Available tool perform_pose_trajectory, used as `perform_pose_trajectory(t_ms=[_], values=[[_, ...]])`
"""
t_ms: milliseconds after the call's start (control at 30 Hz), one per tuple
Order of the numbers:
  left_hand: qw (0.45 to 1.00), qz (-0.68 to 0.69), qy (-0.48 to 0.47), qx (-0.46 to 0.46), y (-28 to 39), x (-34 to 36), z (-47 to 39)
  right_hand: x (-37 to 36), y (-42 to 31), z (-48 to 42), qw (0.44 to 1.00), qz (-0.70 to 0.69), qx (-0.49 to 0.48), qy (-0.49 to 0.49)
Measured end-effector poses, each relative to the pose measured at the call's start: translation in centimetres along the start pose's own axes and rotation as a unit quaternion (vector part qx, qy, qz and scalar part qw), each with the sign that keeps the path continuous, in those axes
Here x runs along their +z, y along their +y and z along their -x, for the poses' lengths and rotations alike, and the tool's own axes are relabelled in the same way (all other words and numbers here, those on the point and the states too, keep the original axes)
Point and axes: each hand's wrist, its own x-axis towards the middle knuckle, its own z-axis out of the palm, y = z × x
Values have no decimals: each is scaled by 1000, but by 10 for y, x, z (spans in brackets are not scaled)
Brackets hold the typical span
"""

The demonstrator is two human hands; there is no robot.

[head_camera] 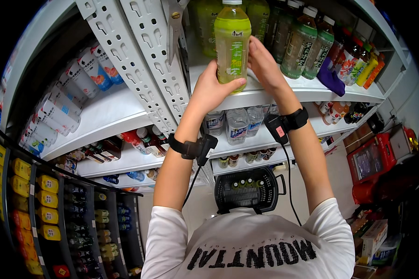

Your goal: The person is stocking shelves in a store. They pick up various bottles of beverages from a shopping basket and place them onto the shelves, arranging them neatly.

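Observation:
My left hand is closed around the lower part of a clear plastic tea bottle with a white cap and green-yellow label, upright at the front edge of the upper shelf. Its thumb lies across the bottle's front. On the bottle's other side is my right hand, fingers extended along it; whether they press on it is hard to tell. More green-yellow bottles stand behind. Dark green-labelled bottles are right of my right hand.
A purple cloth hangs over the shelf edge. Water bottles stand one shelf lower. A black plastic basket holding several bottles is on the floor. White perforated metal posts rise at left, beside shelved cans and a dark bottle rack.

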Motion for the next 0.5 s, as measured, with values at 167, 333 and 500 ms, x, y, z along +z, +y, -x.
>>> perform_pose_trajectory(t_ms=[167,333,500], values=[[999,28,-10,-17,-1,-1,2,-8,12,12,996,-23,60,-54],[995,98,-33,-5,10,-4,5,-5,8,14,995,-39,75,-59],[991,123,-29,-38,25,-2,7,-6,7,16,995,-38,68,-63]])
